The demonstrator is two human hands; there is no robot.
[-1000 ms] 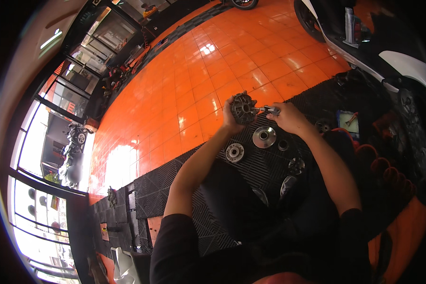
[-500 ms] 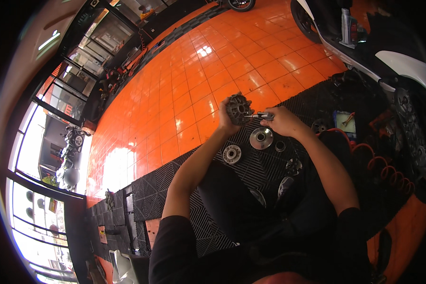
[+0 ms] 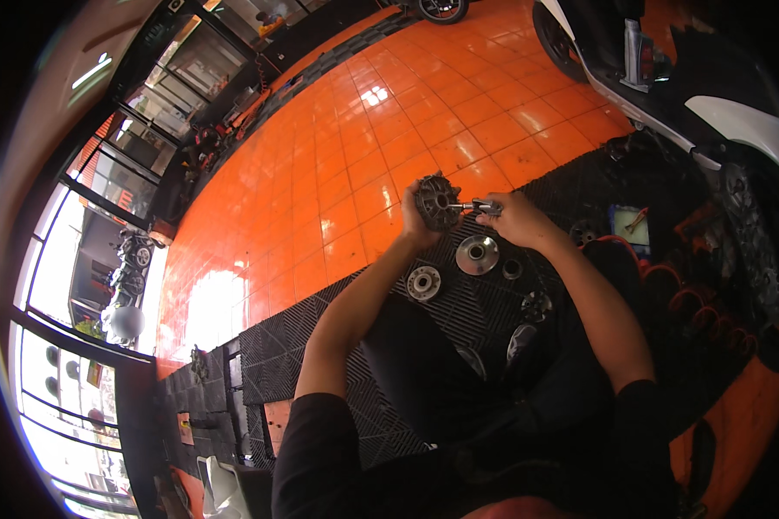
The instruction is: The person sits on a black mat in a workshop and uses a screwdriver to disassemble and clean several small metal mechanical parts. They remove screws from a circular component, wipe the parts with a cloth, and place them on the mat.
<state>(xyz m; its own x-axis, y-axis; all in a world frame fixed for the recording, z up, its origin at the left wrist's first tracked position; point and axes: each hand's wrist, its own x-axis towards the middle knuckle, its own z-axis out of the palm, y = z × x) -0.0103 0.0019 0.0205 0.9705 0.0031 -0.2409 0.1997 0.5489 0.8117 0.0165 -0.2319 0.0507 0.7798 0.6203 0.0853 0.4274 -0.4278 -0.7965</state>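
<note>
Since half a second ago the hands hardly shifted, staying raised over the black ribbed mat. A white scooter is cut off at the top right. Left hand grips a round finned metal part, fingers hidden behind it. Right hand closes on a small metal tool, its tip unclear.

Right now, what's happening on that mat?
A person sits over a black ribbed mat on orange tile. The left hand holds up a dark finned round part, while the right hand applies a small metal tool to its centre. Several discs lie on the mat below.
</note>
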